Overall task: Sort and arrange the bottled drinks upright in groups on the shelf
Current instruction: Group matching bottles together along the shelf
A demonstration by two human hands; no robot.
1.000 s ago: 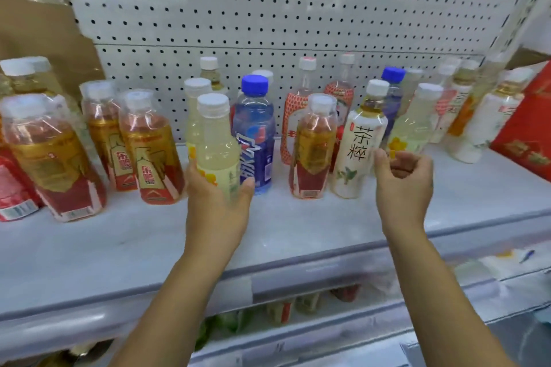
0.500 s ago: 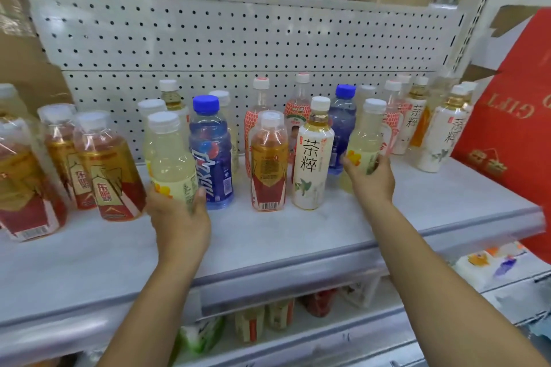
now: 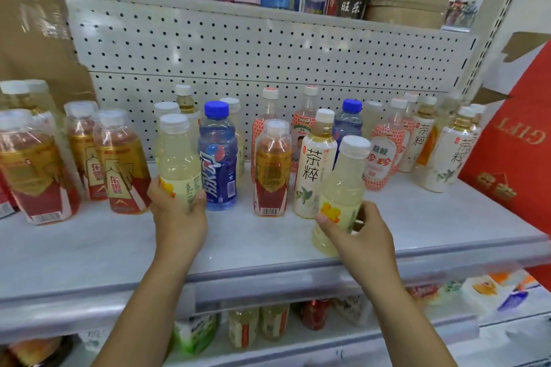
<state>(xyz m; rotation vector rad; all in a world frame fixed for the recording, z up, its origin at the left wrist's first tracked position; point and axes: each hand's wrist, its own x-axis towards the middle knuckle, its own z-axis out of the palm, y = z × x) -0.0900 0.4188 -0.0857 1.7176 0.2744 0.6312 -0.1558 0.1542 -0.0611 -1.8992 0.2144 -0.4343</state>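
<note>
My left hand grips the base of a pale yellow drink bottle that stands upright on the grey shelf, next to a blue-capped blue bottle. In my right hand is a second pale yellow bottle, held upright and slightly tilted near the shelf's front edge; whether its base touches the shelf I cannot tell. Just behind it stand a white tea bottle and an amber bottle with a red label.
Several amber red-labelled bottles crowd the shelf's left end. More white, pink-patterned and blue bottles stand at the back right before the pegboard. A red gift box borders the right end. A lower shelf holds other drinks.
My right hand has pulled the pale yellow bottle out of the back row, forward and toward the shelf's front edge. My left hand keeps its hold on the other yellow bottle.
</note>
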